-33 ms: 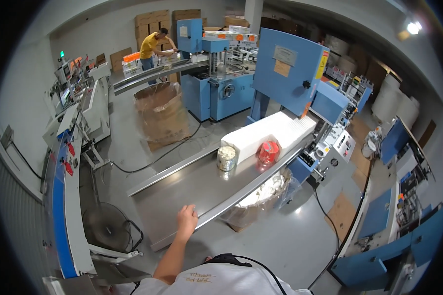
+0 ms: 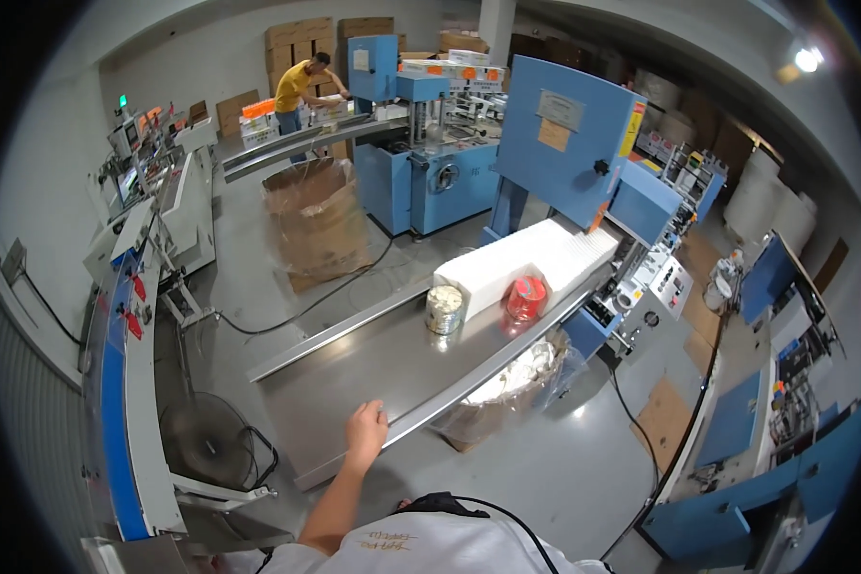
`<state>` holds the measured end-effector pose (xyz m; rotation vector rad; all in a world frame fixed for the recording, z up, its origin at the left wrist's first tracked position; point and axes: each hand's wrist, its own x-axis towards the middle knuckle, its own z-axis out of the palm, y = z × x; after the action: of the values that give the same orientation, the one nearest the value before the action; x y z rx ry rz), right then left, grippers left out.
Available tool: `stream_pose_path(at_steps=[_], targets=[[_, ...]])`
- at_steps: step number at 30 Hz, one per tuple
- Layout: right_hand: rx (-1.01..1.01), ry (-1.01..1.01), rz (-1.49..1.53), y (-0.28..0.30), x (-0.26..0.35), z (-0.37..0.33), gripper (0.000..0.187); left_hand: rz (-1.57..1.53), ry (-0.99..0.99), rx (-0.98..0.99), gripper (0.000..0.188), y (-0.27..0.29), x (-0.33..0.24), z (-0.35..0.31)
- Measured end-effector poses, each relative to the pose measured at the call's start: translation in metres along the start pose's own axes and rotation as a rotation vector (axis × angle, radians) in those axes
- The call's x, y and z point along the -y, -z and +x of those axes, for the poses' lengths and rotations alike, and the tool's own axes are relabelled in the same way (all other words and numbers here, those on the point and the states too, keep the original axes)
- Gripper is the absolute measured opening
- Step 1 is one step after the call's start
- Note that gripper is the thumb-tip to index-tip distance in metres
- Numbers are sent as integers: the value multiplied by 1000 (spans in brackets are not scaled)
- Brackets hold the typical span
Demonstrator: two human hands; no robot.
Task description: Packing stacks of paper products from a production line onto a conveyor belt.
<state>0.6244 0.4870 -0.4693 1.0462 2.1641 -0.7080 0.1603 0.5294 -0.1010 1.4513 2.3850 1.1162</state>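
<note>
My left hand (image 2: 364,435) is at the near rail of a sloping steel chute (image 2: 344,368), its fingers loosely curled together and nothing visible in them. My right hand is out of view. Up the chute from the hand, a short roll with a pale end and patterned wrap (image 2: 444,312) stands upright. A red-topped roll (image 2: 525,298) in shiny wrap is to its right. Both are close against a long block of white, stacked paper-like sheets (image 2: 507,258), which reaches back to a blue machine (image 2: 569,134).
A bag-lined carton of white scraps (image 2: 514,376) stands under the chute's right side, a large lined carton (image 2: 314,215) beyond its left. A fan (image 2: 210,445) and a blue-edged conveyor (image 2: 115,402) are at left. Another person in yellow (image 2: 297,86) works at the back.
The view has shifted slightly. My left hand stays at the rail, with its fingers curled in a little more. The rolls and white block keep their places on the chute.
</note>
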Motion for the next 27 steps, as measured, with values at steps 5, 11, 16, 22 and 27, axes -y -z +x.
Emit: stream_pose_path(at_steps=[5,11,16,22,27], targets=[[1,111,-161,144,52,24,22,32,24,43,15,2,-1,-5],[-218,-173,920,147,-17,100,19,26,-12,80,16,-1,-12,0],[-40,91,456,193,41,97,27,32,3,77,16,2,-11,-3],[-30,289,150,269,71,28,34,27,22,37,18,-2,-7,-7],[-14,191,228,245,14,76,37,-19,103,-10,21,-17,5,-6]])
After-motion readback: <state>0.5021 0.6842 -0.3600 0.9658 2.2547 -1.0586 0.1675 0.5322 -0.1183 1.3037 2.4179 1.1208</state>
